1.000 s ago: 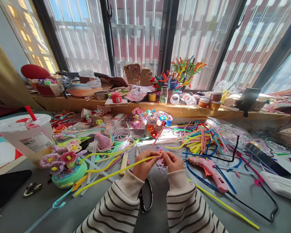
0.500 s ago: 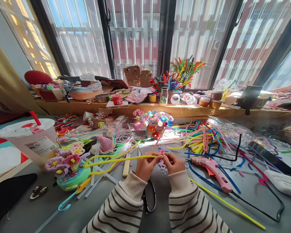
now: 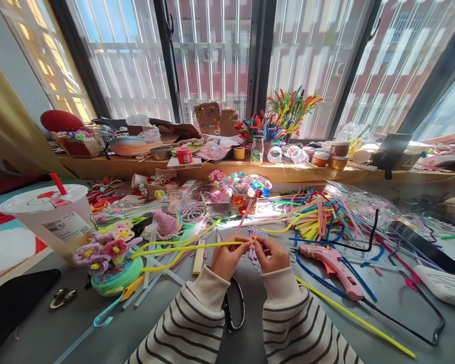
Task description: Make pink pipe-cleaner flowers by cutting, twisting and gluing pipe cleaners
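Observation:
My left hand (image 3: 229, 257) pinches a yellow pipe cleaner (image 3: 197, 247) whose long end stretches left toward a green pot of fuzzy flowers (image 3: 111, 253). My right hand (image 3: 271, 254) is closed at the pipe cleaner's other end, its fingertips meeting the left ones. A pink pipe cleaner (image 3: 245, 215) sticks up just behind the left hand. Beyond the fingers lies a small lilac bundle (image 3: 254, 255), partly hidden. Scissors (image 3: 235, 311) lie on the table between my forearms, their middle covered by the left hand and sleeve.
To the right lie a pink glue gun (image 3: 333, 265) with its cord and a heap of coloured pipe cleaners (image 3: 318, 217). At left stand a drink cup (image 3: 49, 212) and a pink cone-shaped piece (image 3: 166, 224). Jars and a glass bottle (image 3: 257, 151) line the windowsill.
Both hands stay almost in place, with slight shifts of the fingertips at the yellow pipe cleaner's end. The whole view has drifted a little.

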{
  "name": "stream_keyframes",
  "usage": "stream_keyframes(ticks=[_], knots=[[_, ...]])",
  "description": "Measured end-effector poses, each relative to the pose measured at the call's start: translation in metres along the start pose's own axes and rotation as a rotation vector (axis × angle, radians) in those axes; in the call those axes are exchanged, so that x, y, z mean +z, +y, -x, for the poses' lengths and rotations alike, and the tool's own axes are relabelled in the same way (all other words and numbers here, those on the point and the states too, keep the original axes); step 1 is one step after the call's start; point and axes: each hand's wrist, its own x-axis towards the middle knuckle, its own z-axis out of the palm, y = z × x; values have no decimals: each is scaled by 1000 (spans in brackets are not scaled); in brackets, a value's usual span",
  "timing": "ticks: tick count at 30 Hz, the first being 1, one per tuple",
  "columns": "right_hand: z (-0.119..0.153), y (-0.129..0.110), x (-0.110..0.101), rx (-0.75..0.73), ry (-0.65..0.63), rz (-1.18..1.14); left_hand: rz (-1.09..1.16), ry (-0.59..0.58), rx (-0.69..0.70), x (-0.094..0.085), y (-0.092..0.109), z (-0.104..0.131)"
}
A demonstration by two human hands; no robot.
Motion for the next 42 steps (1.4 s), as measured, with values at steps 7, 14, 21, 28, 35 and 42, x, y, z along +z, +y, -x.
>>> stream_keyframes(ticks=[7, 14, 21, 28, 35, 42], knots=[[2, 10, 2, -195, -36, 249, -65, 48, 66, 0, -1, 0], [3, 11, 3, -301, -47, 359, 10, 79, 14, 2, -2, 0], [1, 5, 0, -123, -65, 139, 130, 58, -86, 2, -1, -1], [4, 10, 4, -203, -58, 211, 65, 39, -65, 2, -1, 0], [5, 8, 5, -371, -33, 349, -30, 64, -25, 1, 7, 3], [5, 2, 4, -485, -74, 336, 49, 81, -66, 1, 7, 1]])
